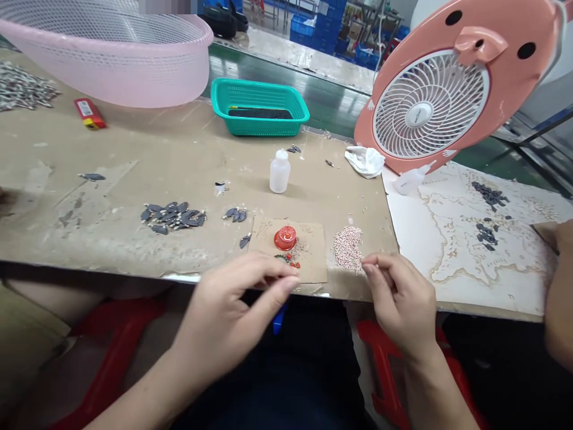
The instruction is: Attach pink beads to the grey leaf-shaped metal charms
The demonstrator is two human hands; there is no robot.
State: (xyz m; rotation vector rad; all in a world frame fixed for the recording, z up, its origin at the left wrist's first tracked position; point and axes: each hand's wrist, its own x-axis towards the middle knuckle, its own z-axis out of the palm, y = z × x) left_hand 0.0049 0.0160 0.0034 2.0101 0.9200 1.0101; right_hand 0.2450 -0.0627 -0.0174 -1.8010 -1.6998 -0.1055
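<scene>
My left hand [237, 304] is closed in a pinch at the near edge of a small cardboard piece [311, 239]; whatever its fingertips hold is too small to make out. Just beyond those fingers lie tiny red pieces [294, 264] and something dark green. A shiny red cap-like cup [285, 238] rests on the cardboard. To the right, a pile of tiny pale pink beads [348, 246] is spread on the table. My right hand [403, 298] is pinched at the pile's near right edge, and I cannot see what is between its fingertips.
Dark leaf-shaped pieces [172, 216] lie to the left. A translucent bottle [280, 173] stands behind the cardboard. Farther back are a green basket [259, 126], a large pink basket [179, 74] and a pink fan [421, 113]. Another person's arm [561, 292] is at right.
</scene>
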